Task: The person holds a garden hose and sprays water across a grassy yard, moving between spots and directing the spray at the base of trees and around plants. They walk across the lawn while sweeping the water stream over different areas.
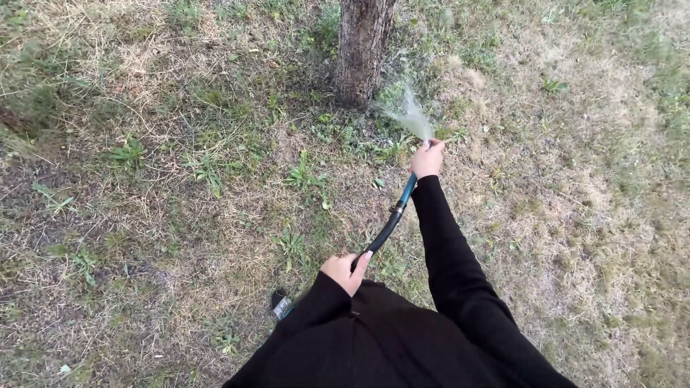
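Observation:
A dark hose (pixel 392 219) with a teal section runs between both my hands. My right hand (pixel 427 159), arm stretched out in a black sleeve, grips the hose's far end, thumb over the opening. A fan of water (pixel 407 111) sprays from it toward the base of a tree trunk (pixel 361 50). My left hand (pixel 346 271) holds the hose lower down, close to my body.
Patchy dry grass and small green weeds (pixel 302 176) cover the ground all around. A darker bare patch (pixel 29 187) lies at the left. The toe of a shoe (pixel 281 303) shows beside my black clothing.

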